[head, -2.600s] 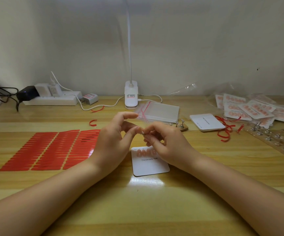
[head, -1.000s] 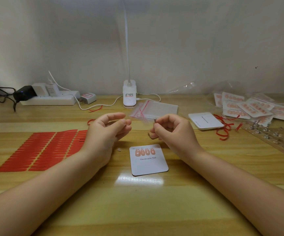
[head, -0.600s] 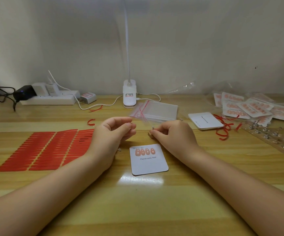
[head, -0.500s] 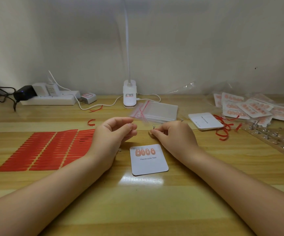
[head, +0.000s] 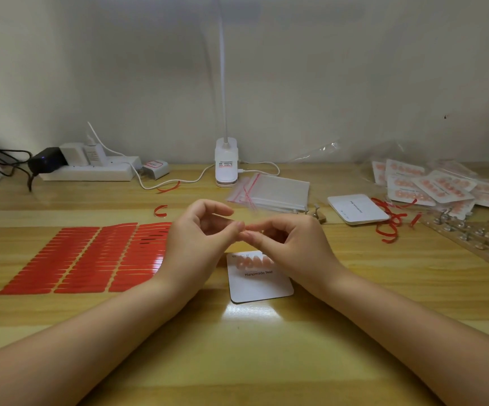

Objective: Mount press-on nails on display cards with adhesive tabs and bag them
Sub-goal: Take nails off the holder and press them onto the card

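Observation:
A white display card (head: 262, 284) printed "Handmade Nail" lies on the wooden table (head: 237, 347) with a row of pink press-on nails (head: 250, 261) at its top. Just above the card my left hand (head: 199, 244) and my right hand (head: 291, 244) meet fingertip to fingertip. My right hand pinches a small nail piece, mostly hidden and blurred by the fingers. My left hand's curled thumb and finger close on the same spot. Red adhesive tab sheets (head: 91, 256) lie flat to the left. A stack of clear zip bags (head: 275, 191) sits behind the hands.
A stack of blank cards (head: 357, 208), red peeled strips (head: 389, 227), bagged finished cards (head: 439, 186) and a board of nail stands (head: 477, 241) fill the right side. The clip lamp (head: 226, 164) and power strip (head: 91, 171) stand along the wall.
My hands were a short way apart half a second ago. They have come together again above the card, and the right hand has moved down and left with its small piece.

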